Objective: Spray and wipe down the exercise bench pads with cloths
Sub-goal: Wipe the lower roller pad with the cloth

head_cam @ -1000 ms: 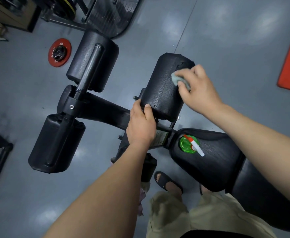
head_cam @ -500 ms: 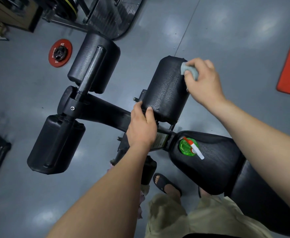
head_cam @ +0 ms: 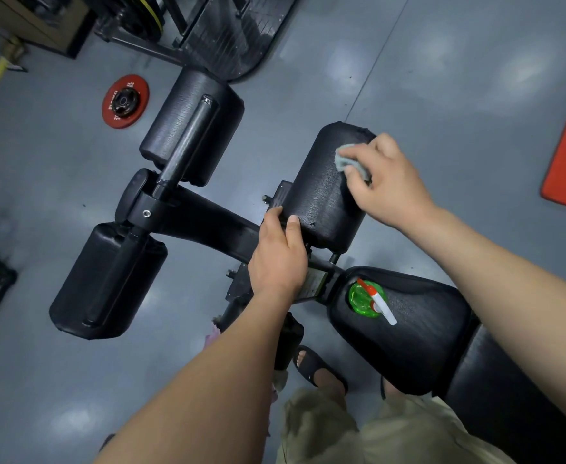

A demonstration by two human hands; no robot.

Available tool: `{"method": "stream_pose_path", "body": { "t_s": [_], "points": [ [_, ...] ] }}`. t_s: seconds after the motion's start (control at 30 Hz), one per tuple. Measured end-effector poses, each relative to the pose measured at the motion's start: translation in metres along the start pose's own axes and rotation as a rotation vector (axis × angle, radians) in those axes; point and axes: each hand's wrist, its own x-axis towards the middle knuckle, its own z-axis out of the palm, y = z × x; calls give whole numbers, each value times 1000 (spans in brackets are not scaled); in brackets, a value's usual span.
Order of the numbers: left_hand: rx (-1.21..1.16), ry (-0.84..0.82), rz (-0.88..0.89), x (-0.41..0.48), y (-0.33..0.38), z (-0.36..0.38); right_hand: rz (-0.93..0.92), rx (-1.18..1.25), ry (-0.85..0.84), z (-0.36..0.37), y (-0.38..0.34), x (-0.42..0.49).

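Wiping roller pad [head_cam: 322,199] with cloth [head_cam: 348,158] pinched in right hand [head_cam: 390,187], gripping its near end with left hand [head_cam: 280,259]; probably needing strokes toward that end next.

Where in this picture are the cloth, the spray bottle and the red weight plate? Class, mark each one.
cloth [head_cam: 345,158]: head view, on the grey fold beyond the fingertips.
spray bottle [head_cam: 363,300]: head view, on its green body.
red weight plate [head_cam: 141,92]: head view, on its red rim.
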Motion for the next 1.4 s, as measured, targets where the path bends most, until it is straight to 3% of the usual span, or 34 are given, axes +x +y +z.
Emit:
{"method": "stream_pose_path", "body": {
  "t_s": [0.07, 0.3, 0.57, 0.67, 0.83, 1.1, 1.3, 1.4],
  "points": [
    [0, 6, 1, 0, 0, 0, -33, -25, 11, -4, 5, 5],
    [13, 12, 0, 1, 1, -1, 148, -73, 76, -10, 2, 40],
    [67, -9, -7, 3, -1, 0, -32, -18, -103, 2, -16, -14],
    [66, -13, -8, 4, -2, -1, 61, 151, -204, -12, -18, -4],
    [80, -14, -11, 4, 0, -4, 229, 66, -71, -24, -5, 17],
    [97, -16, -10, 6, -1, -5, 29, -7, -40, -19, 3, -5],
    [96, -25, -21, 7, -2, -4, 76, -27, 54, -22, 6, 29],
    [96, -33, -19, 7, -1, -4, 79, -61, 3, -16, 4, 30]
  ]
}}
